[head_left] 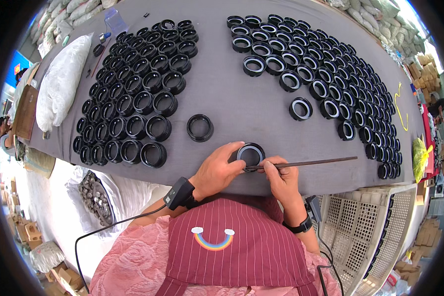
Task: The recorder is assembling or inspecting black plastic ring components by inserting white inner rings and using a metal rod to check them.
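Close to the table's near edge, my left hand (216, 170) has its fingers and thumb around a black ring (252, 145), steadying it on the grey cloth. A light grey band shows inside this ring. My right hand (282, 181) pinches a thin dark stick (323, 161); its tip end meets the ring's near side, and the long end points right. A single black ring (200, 138) lies just beyond my left hand. Rows of plain black rings (154, 155) fill the left side. On the right stand many black rings with light inner bands (301, 108).
A full white plastic bag (64, 81) lies at the table's left. Yellow cord (400, 106) rests at the right edge. Below are a plastic crate (350, 237) and an open sack of dark metal parts (96, 197). Cables run from both my wrists.
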The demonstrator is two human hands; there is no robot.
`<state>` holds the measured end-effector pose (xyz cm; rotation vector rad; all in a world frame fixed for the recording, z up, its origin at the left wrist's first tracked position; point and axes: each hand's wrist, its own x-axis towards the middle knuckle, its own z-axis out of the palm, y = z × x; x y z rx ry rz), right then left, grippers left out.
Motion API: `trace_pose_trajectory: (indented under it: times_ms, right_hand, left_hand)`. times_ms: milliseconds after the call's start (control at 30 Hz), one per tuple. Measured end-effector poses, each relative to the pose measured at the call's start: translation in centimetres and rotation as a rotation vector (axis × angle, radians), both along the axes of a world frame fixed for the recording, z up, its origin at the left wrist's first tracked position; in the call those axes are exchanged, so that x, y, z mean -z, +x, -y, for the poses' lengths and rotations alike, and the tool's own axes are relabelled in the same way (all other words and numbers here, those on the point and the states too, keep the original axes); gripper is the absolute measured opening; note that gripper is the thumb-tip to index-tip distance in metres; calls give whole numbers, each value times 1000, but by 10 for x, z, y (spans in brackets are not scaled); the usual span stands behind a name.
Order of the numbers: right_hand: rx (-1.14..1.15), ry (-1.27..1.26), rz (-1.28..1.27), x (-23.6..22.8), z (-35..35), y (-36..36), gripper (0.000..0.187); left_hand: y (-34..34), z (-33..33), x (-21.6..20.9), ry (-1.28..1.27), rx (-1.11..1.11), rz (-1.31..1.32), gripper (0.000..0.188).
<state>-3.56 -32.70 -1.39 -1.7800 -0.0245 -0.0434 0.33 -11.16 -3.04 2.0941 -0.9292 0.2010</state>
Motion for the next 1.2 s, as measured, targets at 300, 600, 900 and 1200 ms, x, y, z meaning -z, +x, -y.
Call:
trace_pose_trajectory:
  times_ms: [300, 600, 900, 1200]
  right_hand:
    - [-23, -537, 177, -32, 11, 18, 8]
    - [-19, -310, 433, -6, -5, 23, 12]
    - [-119, -68, 297, 6, 0, 15, 9]
    - [109, 397, -21, 34, -5, 6, 20]
  left_hand:
    - [6, 2, -1, 11, 24, -42, 23]
    - [10, 2, 2, -10, 36, -76, 26]
    - [6, 0, 11, -118, -15, -127, 66]
    - [5, 10, 3, -108, -25, -161, 77]
